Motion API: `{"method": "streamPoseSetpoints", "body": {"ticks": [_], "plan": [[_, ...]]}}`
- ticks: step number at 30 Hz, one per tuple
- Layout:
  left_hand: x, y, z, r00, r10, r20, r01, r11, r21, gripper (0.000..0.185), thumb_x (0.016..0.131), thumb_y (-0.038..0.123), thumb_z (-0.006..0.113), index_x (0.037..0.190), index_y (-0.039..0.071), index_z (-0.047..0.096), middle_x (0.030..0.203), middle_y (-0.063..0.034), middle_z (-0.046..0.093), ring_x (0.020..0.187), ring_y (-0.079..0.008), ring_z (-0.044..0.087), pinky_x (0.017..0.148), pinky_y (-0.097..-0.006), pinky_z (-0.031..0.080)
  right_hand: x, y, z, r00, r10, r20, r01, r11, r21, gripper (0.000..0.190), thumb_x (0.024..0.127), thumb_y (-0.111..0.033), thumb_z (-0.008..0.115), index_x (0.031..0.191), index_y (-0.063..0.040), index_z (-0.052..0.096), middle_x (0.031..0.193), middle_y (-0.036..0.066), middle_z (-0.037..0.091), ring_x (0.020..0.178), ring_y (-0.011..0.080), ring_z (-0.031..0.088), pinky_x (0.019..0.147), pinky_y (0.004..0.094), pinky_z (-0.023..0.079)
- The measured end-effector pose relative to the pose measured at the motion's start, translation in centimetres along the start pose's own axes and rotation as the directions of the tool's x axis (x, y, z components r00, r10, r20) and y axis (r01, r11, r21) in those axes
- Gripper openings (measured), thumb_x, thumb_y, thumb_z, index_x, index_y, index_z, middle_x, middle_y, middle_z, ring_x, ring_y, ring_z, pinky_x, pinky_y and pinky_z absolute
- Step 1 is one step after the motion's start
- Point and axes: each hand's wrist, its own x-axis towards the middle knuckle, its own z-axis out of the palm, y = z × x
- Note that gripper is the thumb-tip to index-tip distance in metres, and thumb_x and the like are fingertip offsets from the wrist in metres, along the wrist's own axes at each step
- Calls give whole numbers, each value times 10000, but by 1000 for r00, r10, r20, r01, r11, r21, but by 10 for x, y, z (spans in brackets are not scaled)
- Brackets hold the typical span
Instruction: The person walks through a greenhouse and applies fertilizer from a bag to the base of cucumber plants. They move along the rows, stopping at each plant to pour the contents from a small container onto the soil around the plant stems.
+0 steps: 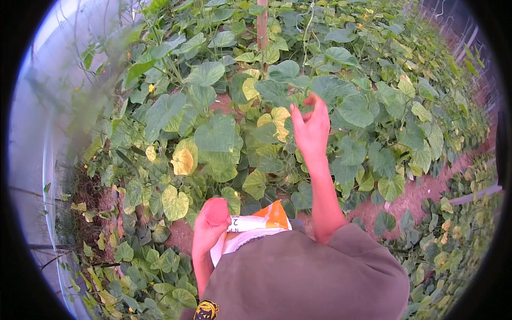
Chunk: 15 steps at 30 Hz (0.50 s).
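My right hand (314, 130) reaches forward over the cucumber vines, its thumb and fingers apart, with nothing seen between them. Just beside its thumb is a yellowed leaf (277, 122), and broad green leaves (358, 110) lie to its right. My left hand (211, 220) is curled in front of my waist, its thumb against the edge of a white and orange bag (256, 224) that bears writing. A reddish rounded shape shows at the curled fingers; I cannot tell whether it is part of the hand or a held thing. The bag's inside is hidden.
A wooden stake (262, 28) rises among the vines ahead. Plastic sheeting (30, 160) forms a wall at the left. A bare soil path (424, 192) runs along the right, with another row of plants (468, 224) beyond. A hanging string (308, 32) stands near the stake.
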Motion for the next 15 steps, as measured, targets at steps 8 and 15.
{"method": "streamPoseSetpoints", "body": {"ticks": [8, 15], "plan": [[8, 4, 23, 989, 72, 126, -75, 997, 21, 591, 843, -20, 814, 1403, -18, 625, 1370, -90, 653, 1244, -161, 630, 1054, -336, 521, 64, 14, 35, 942, 32, -334, -87, 985, -152, 630, 984, -369, 767, 1381, 51, 515, 1264, 219, 579, 1101, 421, 680, 940, 535, 542], [27, 11, 52, 988, 71, 139, -70, 997, -10, 546, 837, -10, 838, 1356, 10, 671, 1259, -33, 685, 1129, -136, 665, 1028, -311, 530, 73, 52, 22, 979, 191, 65, -201, 947, 250, 466, 1082, -357, 681, 1341, 30, 690, 1111, 155, 712, 946, 165, 708, 744, 332, 567]]}}
